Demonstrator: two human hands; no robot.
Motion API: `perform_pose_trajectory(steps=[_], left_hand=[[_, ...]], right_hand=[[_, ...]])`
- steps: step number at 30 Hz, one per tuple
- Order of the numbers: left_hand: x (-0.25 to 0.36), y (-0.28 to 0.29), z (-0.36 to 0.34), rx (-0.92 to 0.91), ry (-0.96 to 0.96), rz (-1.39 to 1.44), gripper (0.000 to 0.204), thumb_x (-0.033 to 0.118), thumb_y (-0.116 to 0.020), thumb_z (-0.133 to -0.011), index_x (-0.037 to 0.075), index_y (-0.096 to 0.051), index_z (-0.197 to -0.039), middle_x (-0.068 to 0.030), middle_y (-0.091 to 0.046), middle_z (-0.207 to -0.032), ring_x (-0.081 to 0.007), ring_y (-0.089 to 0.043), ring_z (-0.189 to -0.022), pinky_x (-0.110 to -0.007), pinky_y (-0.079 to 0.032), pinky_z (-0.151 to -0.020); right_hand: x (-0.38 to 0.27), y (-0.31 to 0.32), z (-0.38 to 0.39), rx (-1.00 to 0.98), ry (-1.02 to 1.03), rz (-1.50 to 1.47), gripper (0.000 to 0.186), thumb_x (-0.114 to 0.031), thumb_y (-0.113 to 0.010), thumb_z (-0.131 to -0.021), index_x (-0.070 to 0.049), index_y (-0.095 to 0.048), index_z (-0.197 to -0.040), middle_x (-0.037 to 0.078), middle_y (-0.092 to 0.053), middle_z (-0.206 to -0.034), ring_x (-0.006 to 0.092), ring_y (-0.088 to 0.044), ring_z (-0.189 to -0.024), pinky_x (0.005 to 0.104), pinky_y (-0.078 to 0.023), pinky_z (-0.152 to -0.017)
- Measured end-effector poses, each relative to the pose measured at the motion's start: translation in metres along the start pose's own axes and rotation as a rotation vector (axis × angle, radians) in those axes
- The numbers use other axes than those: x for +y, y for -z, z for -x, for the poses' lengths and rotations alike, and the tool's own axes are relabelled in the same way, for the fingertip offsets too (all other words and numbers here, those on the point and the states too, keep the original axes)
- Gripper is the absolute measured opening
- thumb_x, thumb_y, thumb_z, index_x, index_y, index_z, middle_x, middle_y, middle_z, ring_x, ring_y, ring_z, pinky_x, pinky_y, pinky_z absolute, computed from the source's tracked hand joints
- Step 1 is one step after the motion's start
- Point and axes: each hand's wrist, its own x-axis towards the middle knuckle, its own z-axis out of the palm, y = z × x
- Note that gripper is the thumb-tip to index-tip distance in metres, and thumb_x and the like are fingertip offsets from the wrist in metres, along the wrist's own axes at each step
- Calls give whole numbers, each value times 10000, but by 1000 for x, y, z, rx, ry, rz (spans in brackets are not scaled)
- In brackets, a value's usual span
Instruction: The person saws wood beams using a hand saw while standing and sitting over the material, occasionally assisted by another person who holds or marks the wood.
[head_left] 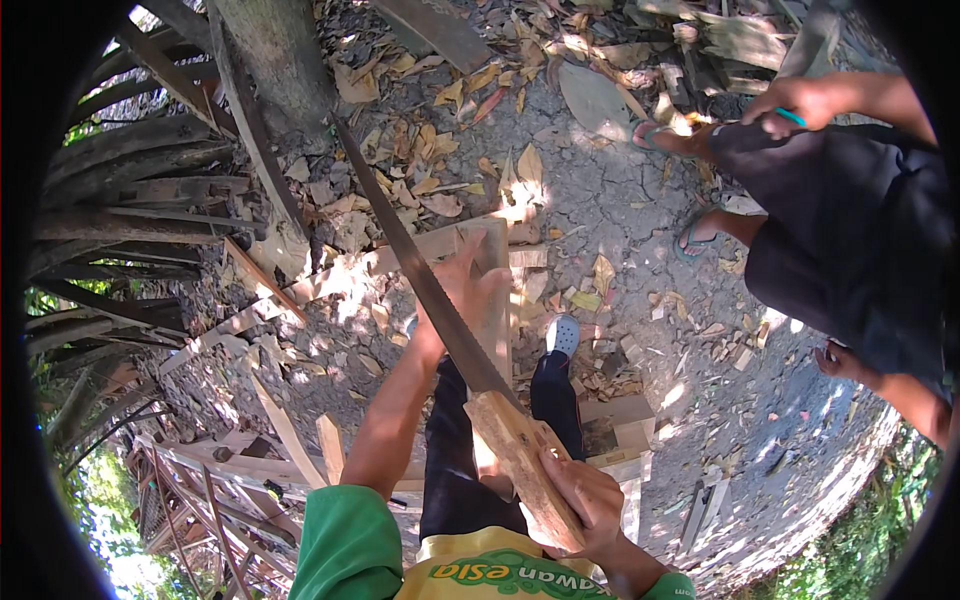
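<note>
My right hand (590, 497) is wrapped round the thick wooden handle (525, 468) of a handsaw. Its long, dark, toothed blade (415, 265) slants away up and to the left, crossing in front of my left forearm and part of that hand. With fingers spread, my left hand (468, 283) is at the corner where a pale upright plank (497, 335) meets a long thin wooden strip (345, 278). Whether the palm presses on the wood is hidden by the blade. The saw teeth appear apart from the plank.
Another person in dark shorts (835, 215) stands at the right, a green pen-like thing (790, 117) in one hand. A tree trunk (275, 60) rises at the far left, beside stacked old boards (140, 225). Dry leaves and wood offcuts (610, 425) litter the ground around my feet.
</note>
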Motion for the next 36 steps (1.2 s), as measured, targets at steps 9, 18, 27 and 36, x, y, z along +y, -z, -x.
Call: perform_pose_trajectory(steps=[9, 18, 27, 36], left_hand=[[-61, -3, -12, -1, 134, 35, 908, 660, -685, -859, 113, -429, -1536, -239, -623, -1359, -389, -639, -1213, -461, -514, -1002], [-100, -34, -4, 260, 1, 309, 555, 511, -700, -909, 86, -663, -1264, -202, -716, -891, -352, -711, -843, -435, -538, -743], [-91, -5, -34, 430, -338, 402, 287, 141, -541, -947, 92, -675, -1196, -213, -697, -979, -419, -669, -917, -481, -519, -789], [-107, 6, -66, 145, -322, 393, 253, 107, -471, -936, 141, -583, -1161, -207, -659, -965, -406, -648, -932, -484, -486, -826]], right_hand=[[1, -8, 1, 20, 15, -35, 786, -244, -859, -725, 144, -574, -1347, 171, -694, -895, 265, -668, -705, 376, -547, -693], [-2, -27, -1, 28, 44, 55, 652, -184, -834, -758, 177, -616, -1256, 159, -664, -768, 252, -641, -604, 364, -519, -593], [-13, -52, -1, -47, 8, 96, 716, -383, -766, -847, 197, -615, -1238, 191, -686, -802, 290, -684, -655, 397, -572, -680], [-18, -76, 6, -53, 16, 73, 695, -342, -777, -841, 181, -606, -1266, 230, -716, -891, 319, -713, -709, 408, -577, -682]])
